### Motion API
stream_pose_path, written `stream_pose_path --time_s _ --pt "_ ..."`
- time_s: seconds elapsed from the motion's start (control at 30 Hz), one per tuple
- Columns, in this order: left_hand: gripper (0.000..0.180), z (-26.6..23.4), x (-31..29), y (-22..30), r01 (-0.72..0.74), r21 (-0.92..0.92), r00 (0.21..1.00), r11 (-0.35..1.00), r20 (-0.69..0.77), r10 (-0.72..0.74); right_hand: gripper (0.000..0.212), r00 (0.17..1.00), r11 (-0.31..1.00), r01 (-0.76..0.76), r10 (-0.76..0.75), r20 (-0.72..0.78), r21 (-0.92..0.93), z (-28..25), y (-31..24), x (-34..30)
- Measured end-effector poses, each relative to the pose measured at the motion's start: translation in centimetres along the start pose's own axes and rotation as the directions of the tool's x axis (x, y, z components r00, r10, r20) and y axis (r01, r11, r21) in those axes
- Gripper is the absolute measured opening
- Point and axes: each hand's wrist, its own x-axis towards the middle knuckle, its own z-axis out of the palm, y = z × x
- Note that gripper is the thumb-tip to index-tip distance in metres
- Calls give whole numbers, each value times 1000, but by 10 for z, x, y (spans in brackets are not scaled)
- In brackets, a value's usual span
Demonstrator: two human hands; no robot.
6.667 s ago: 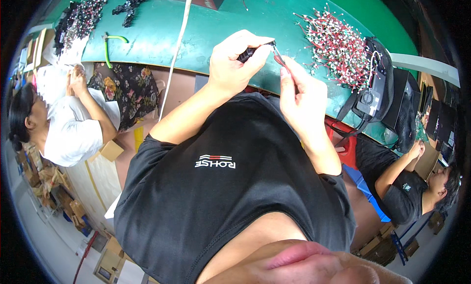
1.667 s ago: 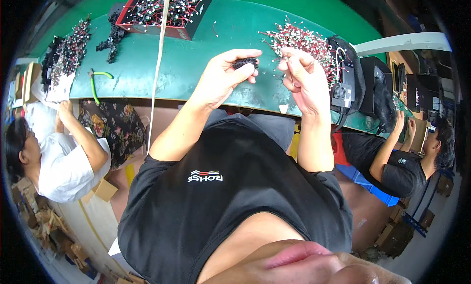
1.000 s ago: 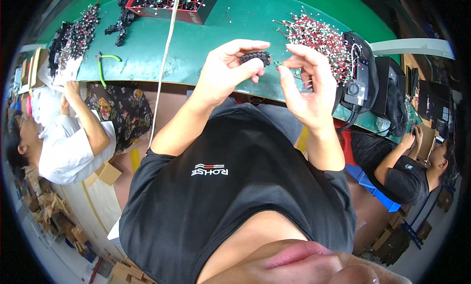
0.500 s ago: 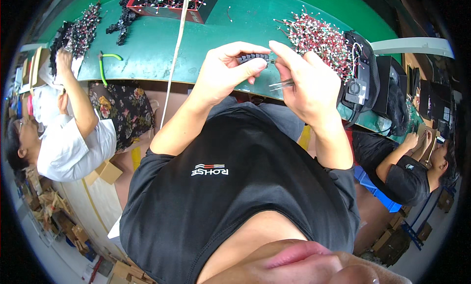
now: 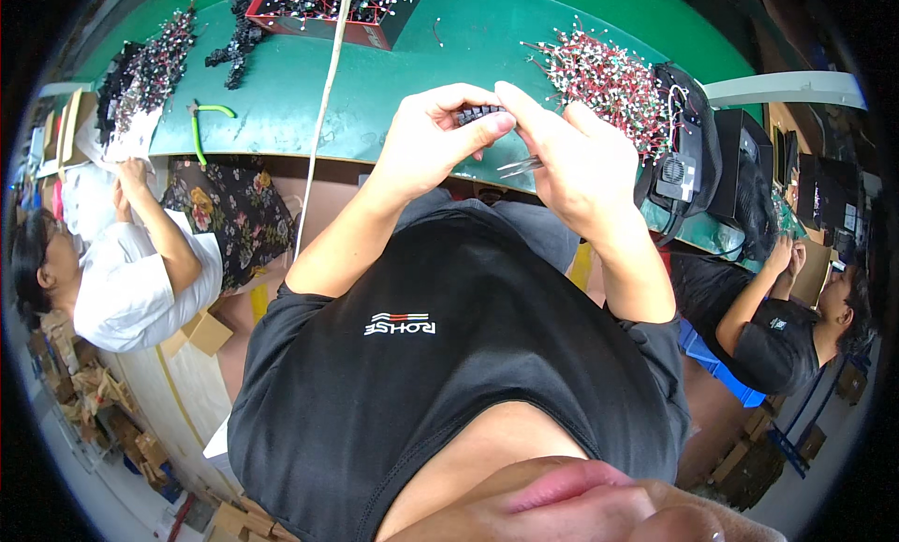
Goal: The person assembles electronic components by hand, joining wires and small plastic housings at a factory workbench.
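Observation:
Above the near edge of the green table, my left hand (image 5: pixel 419 147) is closed around a short black segmented strip (image 5: pixel 478 114), pinched between thumb and fingers. My right hand (image 5: pixel 588 168) holds metal tweezers (image 5: pixel 521 167) in its palm, their tips pointing left. Its thumb and index finger meet the right end of the strip, beside my left thumb tip. Whatever small piece may be between those fingertips is hidden. Just beyond my right hand lies a heap of red wires with white ends (image 5: pixel 599 79).
A red box (image 5: pixel 379 35) of similar wires sits at the back. Black parts (image 5: pixel 234 57) and green-handled pliers (image 5: pixel 198 135) lie to the left, past a pale upright cord (image 5: pixel 325 121). A black device (image 5: pixel 678 172) stands right. Co-workers sit left (image 5: pixel 140 271) and right (image 5: pixel 782 341).
My right hand has shifted slightly left, its fingertips closing onto the strip's end; the tweezers moved along. The left co-worker's raised hand has come down from the pile.

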Motion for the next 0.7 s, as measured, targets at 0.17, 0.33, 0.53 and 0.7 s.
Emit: stream_pose_path --time_s 0.17,0.33,0.53,0.7 --pt "23 -3 0 1 35 -136 999 990 45 -29 53 993 992 -100 104 -49 73 6 3 -7" --pt "23 2 -4 -3 131 -334 989 933 113 -99 53 950 958 -146 206 -236 246 12 2 -9" --pt "25 5 -6 -5 156 -461 983 873 157 -93 53 934 910 -171 272 -233 378 6 -3 -11" --pt "26 5 -5 -11 180 -546 975 818 210 -74 57 917 808 -297 391 -86 509 3 -5 -8"
